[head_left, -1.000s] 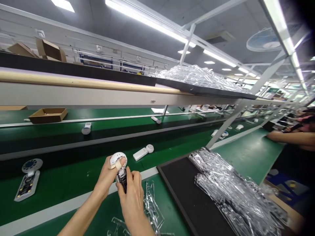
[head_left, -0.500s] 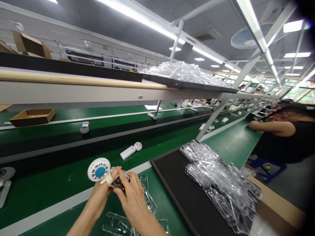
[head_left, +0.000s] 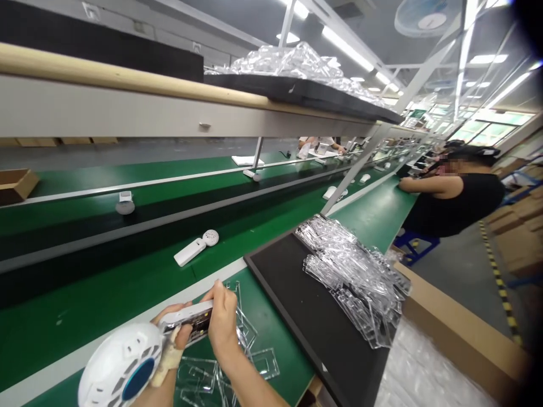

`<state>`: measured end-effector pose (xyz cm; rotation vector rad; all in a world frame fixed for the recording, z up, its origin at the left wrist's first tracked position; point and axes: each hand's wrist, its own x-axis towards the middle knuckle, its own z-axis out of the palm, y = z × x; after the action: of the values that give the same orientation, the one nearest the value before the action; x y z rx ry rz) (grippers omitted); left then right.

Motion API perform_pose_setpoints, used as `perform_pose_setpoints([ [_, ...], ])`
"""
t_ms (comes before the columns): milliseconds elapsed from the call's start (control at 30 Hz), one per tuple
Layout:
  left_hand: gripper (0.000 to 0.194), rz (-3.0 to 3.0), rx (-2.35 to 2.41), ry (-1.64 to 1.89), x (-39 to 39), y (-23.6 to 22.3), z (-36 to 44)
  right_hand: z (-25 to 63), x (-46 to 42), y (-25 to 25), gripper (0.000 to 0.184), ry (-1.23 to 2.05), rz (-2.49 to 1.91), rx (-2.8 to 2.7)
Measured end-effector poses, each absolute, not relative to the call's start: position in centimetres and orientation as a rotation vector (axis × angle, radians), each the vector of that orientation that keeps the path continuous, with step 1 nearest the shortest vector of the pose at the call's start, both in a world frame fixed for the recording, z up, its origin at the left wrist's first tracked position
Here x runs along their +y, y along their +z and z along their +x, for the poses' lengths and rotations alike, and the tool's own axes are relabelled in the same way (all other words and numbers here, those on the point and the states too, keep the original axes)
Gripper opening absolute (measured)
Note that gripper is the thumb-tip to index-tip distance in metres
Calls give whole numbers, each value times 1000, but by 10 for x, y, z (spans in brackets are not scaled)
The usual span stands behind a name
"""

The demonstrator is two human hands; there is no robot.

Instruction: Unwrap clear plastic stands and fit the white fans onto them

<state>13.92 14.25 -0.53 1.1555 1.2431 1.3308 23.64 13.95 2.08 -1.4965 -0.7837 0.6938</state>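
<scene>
A white handheld fan with a blue centre on its grille is held low in front of me. My left hand, with pale tape round its thumb, wraps the handle close to the fan head. The open side of the handle shows dark inner parts. My right hand is closed over the handle's far end, its fingertips bunched at the top edge. Whether it also pinches a small part is hidden. Clear plastic frames lie on the green bench beneath my hands.
To the right, a black tray bears a pile of clear plastic pieces. Another white fan lies on the green belt. Overhead runs a shelf with more clear plastic. A co-worker sits farther along the bench.
The fan has come closer and lower left, its head turned toward the camera. My right hand has shifted to the handle's far end and its fingers have bunched. The view has swung right.
</scene>
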Motion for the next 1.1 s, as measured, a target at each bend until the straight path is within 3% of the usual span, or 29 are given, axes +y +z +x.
perform_pose_setpoints([
  [233,54,1008,1360,1142,166,-6,143,256,158,2,59,737,-1731,-973],
  [400,50,887,1539,838,254,-14,101,299,134,-26,22,653,-2066,-1280],
  [467,49,1005,1744,785,294,-19,72,314,114,-43,21,608,-2249,-1393],
  [567,73,1051,2089,819,332,-18,44,322,91,-74,30,552,-2399,-1514],
  [667,90,1607,2105,901,342,-15,59,319,85,-99,26,385,-2379,-1571],
  [800,73,2254,1577,619,337,-36,134,323,89,-107,23,294,-2385,-1614],
  [933,65,2332,1623,435,338,-70,188,332,90,-96,18,421,-2309,-1559],
  [1100,52,2359,1671,307,352,-78,169,341,91,-73,8,582,-2123,-1325],
])
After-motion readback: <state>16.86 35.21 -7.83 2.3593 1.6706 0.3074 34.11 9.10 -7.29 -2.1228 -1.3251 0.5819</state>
